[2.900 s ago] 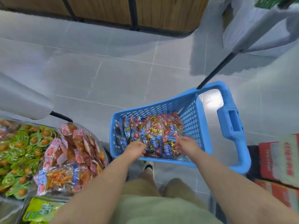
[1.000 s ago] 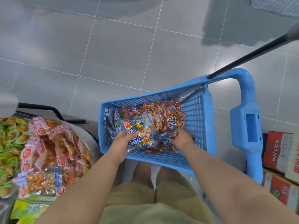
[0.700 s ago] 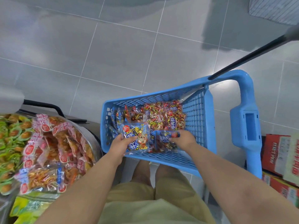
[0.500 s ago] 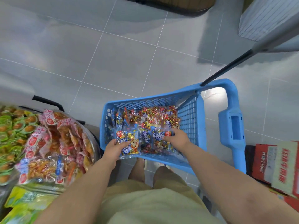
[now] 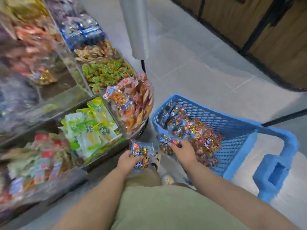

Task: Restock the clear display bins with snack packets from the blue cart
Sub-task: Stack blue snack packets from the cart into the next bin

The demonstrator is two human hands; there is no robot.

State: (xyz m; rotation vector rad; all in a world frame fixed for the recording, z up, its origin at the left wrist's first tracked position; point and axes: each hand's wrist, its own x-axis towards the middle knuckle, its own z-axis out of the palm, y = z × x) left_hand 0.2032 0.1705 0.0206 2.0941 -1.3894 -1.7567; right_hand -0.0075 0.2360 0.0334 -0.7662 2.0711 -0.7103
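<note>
Your left grip (image 5: 127, 161) pinches a snack packet (image 5: 141, 153) beside the blue cart (image 5: 235, 130). Your right grip (image 5: 184, 151) clutches a second packet (image 5: 165, 141) at its edge.

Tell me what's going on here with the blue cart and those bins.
A person is standing between a blue plastic mesh cart full of snack packets and a rack of clear display bins that already hold other wrapped snacks. The left hand holds one blue cartoon-printed snack packet out beside the cart, on the side nearer the bins. The right hand grips a second blue packet at the cart's near edge. Neither packet has reached a bin yet.
</note>
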